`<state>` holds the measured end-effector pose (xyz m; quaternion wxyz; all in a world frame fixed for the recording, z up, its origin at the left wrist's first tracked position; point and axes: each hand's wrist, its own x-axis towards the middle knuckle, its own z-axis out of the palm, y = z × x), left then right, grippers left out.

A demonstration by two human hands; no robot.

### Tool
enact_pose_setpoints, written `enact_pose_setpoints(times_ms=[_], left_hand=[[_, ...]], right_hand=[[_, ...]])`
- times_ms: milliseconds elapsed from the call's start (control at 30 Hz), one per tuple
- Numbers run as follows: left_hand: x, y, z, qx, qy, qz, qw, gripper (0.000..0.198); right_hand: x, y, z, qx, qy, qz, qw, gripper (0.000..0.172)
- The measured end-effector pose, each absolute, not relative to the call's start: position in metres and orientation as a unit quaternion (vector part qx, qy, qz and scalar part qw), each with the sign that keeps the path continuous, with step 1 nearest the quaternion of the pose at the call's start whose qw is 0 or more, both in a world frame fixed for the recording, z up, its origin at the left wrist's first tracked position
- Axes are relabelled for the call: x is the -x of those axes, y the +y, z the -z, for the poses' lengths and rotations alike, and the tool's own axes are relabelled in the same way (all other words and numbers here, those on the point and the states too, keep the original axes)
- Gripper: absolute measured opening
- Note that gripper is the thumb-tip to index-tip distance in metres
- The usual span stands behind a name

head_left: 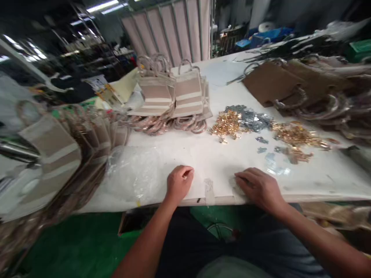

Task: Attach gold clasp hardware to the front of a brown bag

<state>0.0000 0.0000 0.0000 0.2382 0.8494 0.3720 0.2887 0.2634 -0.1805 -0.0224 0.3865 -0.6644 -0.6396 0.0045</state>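
My left hand (180,183) rests on the white table near its front edge. Its fingers are curled in, with no object showing in them. To its left lies a crumpled clear plastic bag (135,170). My right hand (262,189) lies on the front edge with its fingers loosely bent and the thumb a little apart, holding nothing visible. Beyond it are flat clear plastic pieces (275,164), a pile of grey metal plates (249,117), a heap of gold-coloured metal fittings (226,123) and a second gold-coloured heap (298,135).
Beige striped handbags (188,90) stand at the table's back, and more lean in a row (55,146) on the left. Brown bag pieces with handles (272,83) are stacked at right. Clear tape (208,189) sticks to the front edge. A pink panelled screen (174,31) stands behind.
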Motion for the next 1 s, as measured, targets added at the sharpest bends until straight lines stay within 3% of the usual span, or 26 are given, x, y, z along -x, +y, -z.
enact_pose_setpoints(times_ms=[533,1000], left_hand=[[-0.0059,0.0088,0.0008,-0.845,0.384,-0.278,0.246,0.015],[-0.0037,0.0027,-0.0002,-0.847,0.368,-0.296,0.243,0.009]], right_hand=[[-0.2652,-0.1745,0.0169,0.689,-0.608,-0.041,0.392,0.018],[-0.2581,-0.1740,0.0167,0.714,-0.601,0.000,0.359,0.022]])
